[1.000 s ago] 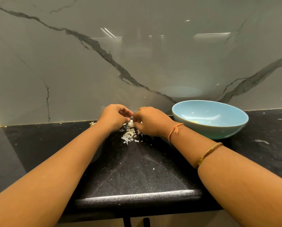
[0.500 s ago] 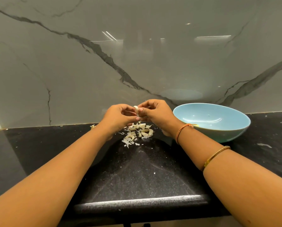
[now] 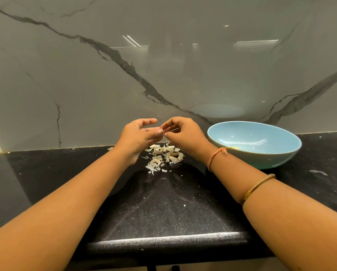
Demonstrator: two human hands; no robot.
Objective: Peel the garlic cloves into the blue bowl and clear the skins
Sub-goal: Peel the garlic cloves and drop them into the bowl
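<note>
My left hand (image 3: 138, 136) and my right hand (image 3: 185, 133) meet fingertip to fingertip above the counter. They pinch a small pale garlic clove (image 3: 161, 131), which the fingers mostly hide. Directly below lies a pile of garlic cloves and papery skins (image 3: 164, 154) on the black counter. To the right of my right wrist stands the blue bowl (image 3: 281, 159), and a yellowish piece (image 3: 235, 148) shows at its near inner side.
The black speckled counter (image 3: 163, 202) ends at a rounded front edge near me. A grey marble wall (image 3: 163, 75) rises right behind the pile and bowl. Small skin flakes (image 3: 110, 148) lie left of the pile, and pale smears (image 3: 318, 171) right of the bowl.
Both hands rose from the pile on the counter with one clove between them. They now hold it a little above the pile, and the pile is uncovered.
</note>
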